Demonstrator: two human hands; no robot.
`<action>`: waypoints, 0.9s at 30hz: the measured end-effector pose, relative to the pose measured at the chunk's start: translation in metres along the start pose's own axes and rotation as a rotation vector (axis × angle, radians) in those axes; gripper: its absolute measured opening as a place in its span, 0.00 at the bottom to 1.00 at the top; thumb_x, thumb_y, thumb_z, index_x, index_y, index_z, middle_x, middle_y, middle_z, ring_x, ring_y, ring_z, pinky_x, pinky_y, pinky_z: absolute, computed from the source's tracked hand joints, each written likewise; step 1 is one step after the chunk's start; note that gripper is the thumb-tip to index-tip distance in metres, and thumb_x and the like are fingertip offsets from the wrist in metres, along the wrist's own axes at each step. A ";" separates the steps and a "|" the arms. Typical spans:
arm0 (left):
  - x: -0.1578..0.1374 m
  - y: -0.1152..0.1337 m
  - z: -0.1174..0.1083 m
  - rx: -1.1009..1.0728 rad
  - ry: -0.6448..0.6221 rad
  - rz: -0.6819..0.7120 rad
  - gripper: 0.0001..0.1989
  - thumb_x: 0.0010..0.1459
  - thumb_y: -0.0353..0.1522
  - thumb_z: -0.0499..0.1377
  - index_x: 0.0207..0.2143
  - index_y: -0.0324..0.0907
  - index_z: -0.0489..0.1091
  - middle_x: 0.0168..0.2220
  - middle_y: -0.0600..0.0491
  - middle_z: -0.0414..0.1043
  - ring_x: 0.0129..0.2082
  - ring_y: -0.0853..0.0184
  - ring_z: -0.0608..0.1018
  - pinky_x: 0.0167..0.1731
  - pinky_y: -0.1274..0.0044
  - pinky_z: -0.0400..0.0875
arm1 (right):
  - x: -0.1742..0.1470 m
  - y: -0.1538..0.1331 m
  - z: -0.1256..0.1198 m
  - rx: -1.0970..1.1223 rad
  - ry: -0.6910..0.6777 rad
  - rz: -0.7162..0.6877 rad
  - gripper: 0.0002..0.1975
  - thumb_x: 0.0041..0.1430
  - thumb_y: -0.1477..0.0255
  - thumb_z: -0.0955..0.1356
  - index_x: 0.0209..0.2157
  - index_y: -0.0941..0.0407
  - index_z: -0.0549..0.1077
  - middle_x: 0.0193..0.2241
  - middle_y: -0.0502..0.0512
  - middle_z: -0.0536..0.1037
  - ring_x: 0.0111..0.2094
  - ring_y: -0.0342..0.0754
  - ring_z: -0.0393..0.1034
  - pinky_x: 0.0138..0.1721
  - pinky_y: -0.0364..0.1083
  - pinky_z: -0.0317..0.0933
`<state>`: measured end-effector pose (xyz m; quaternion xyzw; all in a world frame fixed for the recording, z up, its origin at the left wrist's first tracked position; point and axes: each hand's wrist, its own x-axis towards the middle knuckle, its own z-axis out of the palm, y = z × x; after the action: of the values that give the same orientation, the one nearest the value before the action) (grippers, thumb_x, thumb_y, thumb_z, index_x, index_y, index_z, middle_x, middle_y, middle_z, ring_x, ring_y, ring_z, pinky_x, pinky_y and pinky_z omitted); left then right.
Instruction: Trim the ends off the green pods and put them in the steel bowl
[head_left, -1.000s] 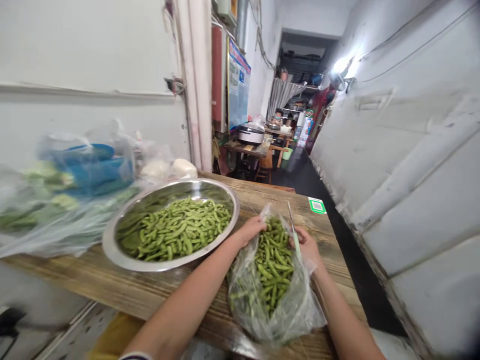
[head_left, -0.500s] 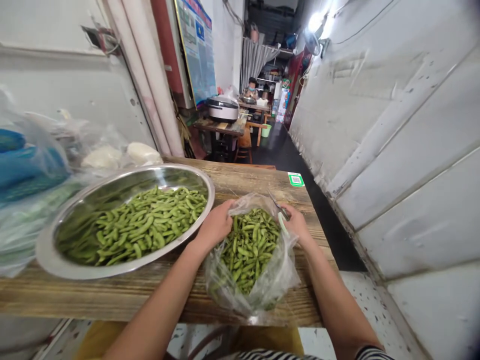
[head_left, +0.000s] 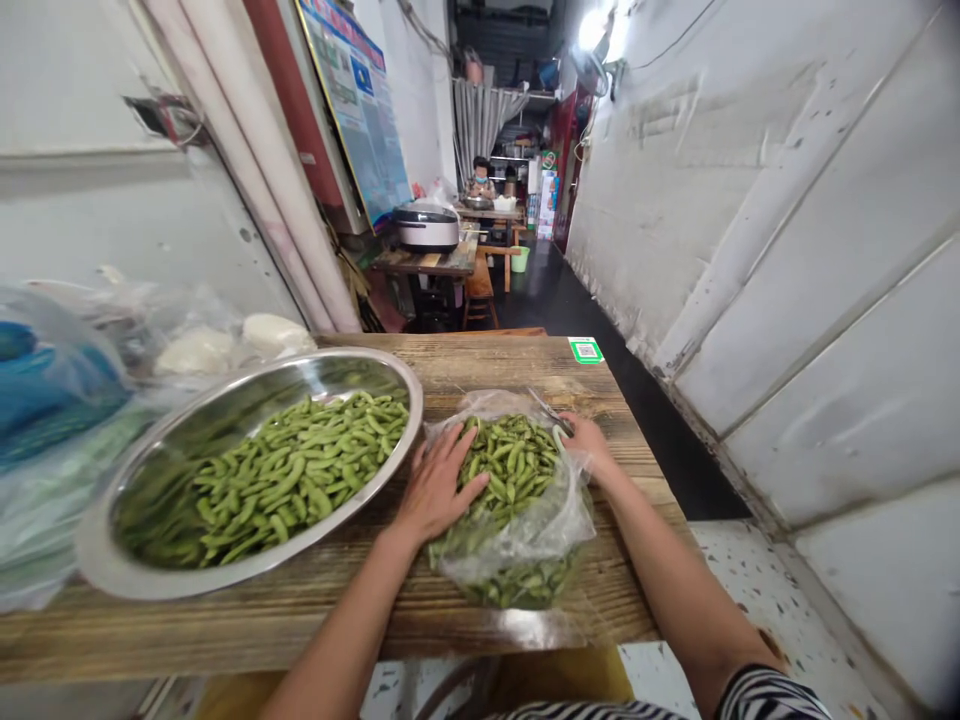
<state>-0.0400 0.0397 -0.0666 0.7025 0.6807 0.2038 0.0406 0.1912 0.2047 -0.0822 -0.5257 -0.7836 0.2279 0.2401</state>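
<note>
A clear plastic bag (head_left: 491,550) full of green edamame pods (head_left: 517,465) lies on the wooden table, its mouth folded open. My left hand (head_left: 439,490) rests on the bag's left side with fingers spread, the thumb over the pods. At the bag's right edge, my right hand (head_left: 587,445) is closed around scissors (head_left: 546,405), whose blades point away and to the left; its palm side is hidden. To the left stands a large oval steel basin (head_left: 150,582) holding many more edamame pods (head_left: 300,470).
Plastic bags (head_left: 67,400) with blue and pale contents crowd the table's left end. A green code sticker (head_left: 586,350) marks the far right corner of the wooden table (head_left: 480,352). Beyond are a rice cooker (head_left: 426,228) on another table and a seated person (head_left: 480,180).
My left hand has let go of the bag's rim and spread flat over its left side. The bag's near edge has folded over some pods. The view has shifted slightly right.
</note>
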 end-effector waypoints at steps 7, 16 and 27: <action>-0.004 0.064 -0.031 0.003 0.174 0.095 0.26 0.60 0.41 0.48 0.58 0.41 0.57 0.60 0.45 0.58 0.62 0.58 0.54 0.60 0.60 0.41 | 0.002 0.005 -0.002 -0.028 0.004 0.008 0.13 0.45 0.76 0.67 0.35 0.54 0.76 0.29 0.51 0.80 0.31 0.48 0.72 0.33 0.42 0.62; -0.060 0.120 0.023 0.114 0.025 0.348 0.29 0.58 0.39 0.52 0.61 0.44 0.52 0.61 0.49 0.56 0.63 0.55 0.53 0.60 0.56 0.40 | 0.003 0.007 -0.004 0.082 -0.008 0.015 0.14 0.42 0.76 0.69 0.35 0.54 0.77 0.29 0.50 0.80 0.31 0.47 0.72 0.34 0.41 0.62; -0.084 0.113 0.007 0.123 -0.042 0.509 0.20 0.56 0.39 0.53 0.52 0.52 0.65 0.61 0.52 0.57 0.61 0.54 0.58 0.58 0.55 0.46 | -0.012 -0.022 -0.048 0.295 0.280 0.000 0.26 0.48 0.62 0.69 0.48 0.59 0.68 0.30 0.53 0.76 0.31 0.47 0.70 0.34 0.44 0.63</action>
<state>0.0695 -0.0488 -0.0544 0.8562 0.4923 0.1511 -0.0405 0.2093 0.1908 -0.0332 -0.5113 -0.7008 0.2649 0.4210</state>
